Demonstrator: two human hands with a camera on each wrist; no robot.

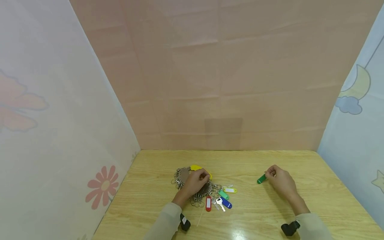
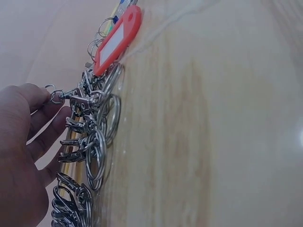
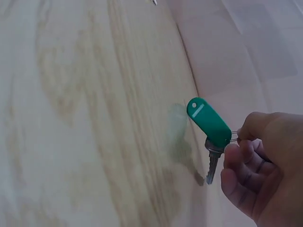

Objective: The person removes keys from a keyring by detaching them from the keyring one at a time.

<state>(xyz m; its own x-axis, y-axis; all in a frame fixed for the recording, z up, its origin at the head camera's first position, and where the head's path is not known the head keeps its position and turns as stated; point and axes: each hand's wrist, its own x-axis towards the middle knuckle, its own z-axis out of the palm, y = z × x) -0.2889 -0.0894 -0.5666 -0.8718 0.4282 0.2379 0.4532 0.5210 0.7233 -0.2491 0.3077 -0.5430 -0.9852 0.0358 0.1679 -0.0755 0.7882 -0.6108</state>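
My right hand (image 1: 281, 181) pinches the wire ring of a dark green key tag (image 3: 208, 120) between thumb and forefinger. A silver key (image 3: 212, 165) dangles from that ring. To the left, my left hand (image 1: 196, 181) is over a round key holder edged with metal clasps (image 1: 198, 201). In the left wrist view, its thumb and finger pinch the small ring of one swivel clasp (image 2: 75, 97). Near that hand lie a red key tag (image 1: 208, 203), a light green tag (image 1: 223, 194), a blue tag (image 1: 226, 203), a yellow tag (image 1: 230, 190) and a loose-looking silver key (image 1: 220, 204).
A yellow curved piece (image 1: 196, 167) shows behind my left hand. A thin pale stick (image 1: 200, 217) lies by the red tag. Fabric walls (image 1: 228, 83) stand at the back and both sides of the wooden table (image 1: 246, 220).
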